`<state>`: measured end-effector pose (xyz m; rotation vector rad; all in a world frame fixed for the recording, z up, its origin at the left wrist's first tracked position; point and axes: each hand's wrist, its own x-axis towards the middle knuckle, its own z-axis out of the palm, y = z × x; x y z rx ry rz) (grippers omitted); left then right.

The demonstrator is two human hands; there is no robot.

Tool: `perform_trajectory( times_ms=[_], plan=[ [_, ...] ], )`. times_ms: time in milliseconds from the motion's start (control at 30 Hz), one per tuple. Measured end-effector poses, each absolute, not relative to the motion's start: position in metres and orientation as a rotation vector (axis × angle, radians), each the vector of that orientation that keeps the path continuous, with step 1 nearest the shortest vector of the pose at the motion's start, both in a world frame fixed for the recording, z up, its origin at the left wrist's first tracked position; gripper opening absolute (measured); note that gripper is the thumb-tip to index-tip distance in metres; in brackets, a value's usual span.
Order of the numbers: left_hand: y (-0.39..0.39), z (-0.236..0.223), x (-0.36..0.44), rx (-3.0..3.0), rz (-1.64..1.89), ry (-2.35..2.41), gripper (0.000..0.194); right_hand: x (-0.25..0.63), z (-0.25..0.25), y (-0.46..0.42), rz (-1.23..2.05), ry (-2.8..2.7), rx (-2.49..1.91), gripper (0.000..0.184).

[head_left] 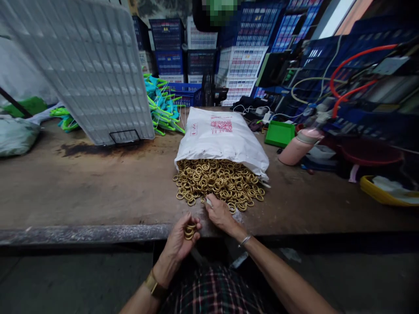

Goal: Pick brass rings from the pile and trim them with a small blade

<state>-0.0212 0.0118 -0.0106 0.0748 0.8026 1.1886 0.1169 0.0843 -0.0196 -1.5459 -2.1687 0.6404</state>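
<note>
A white sack (225, 135) with red print lies on the table, and a heap of brass-coloured rings (219, 179) spills from its mouth. My left hand (183, 235) is curled round several of these rings, just off the table's front edge. At the near side of the heap is my right hand (220, 213), its fingers bent down and pressed together at the rings. Whatever its fingertips hold, if anything, is hidden.
A translucent ribbed plastic panel (98, 74) stands on the wooden table (98, 187) at left, beside green and blue plastic hangers (163, 104). On the right are a green tray (279, 133), a pink bottle (299, 146) and a yellow basket (386, 194). Stacked crates (242, 63) stand behind.
</note>
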Motion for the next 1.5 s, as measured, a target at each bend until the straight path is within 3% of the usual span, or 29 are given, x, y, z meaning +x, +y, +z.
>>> perform_trajectory(
  times_ms=[133,267,433,600,933,1333,1500],
  plan=[
    [0.018,-0.010,-0.016,0.205,1.237,0.870,0.020,0.127,-0.015,0.075,1.201,-1.753,-1.346,0.022],
    [0.022,-0.009,-0.010,0.376,1.239,0.935,0.032,0.132,-0.006,0.062,1.697,-1.351,-1.214,0.024],
    [0.020,-0.010,-0.002,0.514,1.185,0.967,0.034,0.132,-0.004,0.055,1.885,-1.180,-1.075,0.030],
    [0.019,-0.013,-0.001,0.630,1.161,1.096,0.036,0.130,-0.012,0.054,1.838,-1.209,-1.128,0.029],
    [0.017,-0.012,0.000,0.801,0.993,1.171,0.034,0.126,-0.021,0.061,1.383,-1.596,-1.362,0.029],
    [0.011,-0.005,0.002,0.713,1.006,0.999,0.033,0.127,-0.017,0.059,1.416,-1.603,-1.299,0.026],
    [0.009,-0.005,0.000,0.694,1.059,0.993,0.031,0.133,-0.015,0.059,1.112,-1.805,-1.411,0.024]
  ],
)
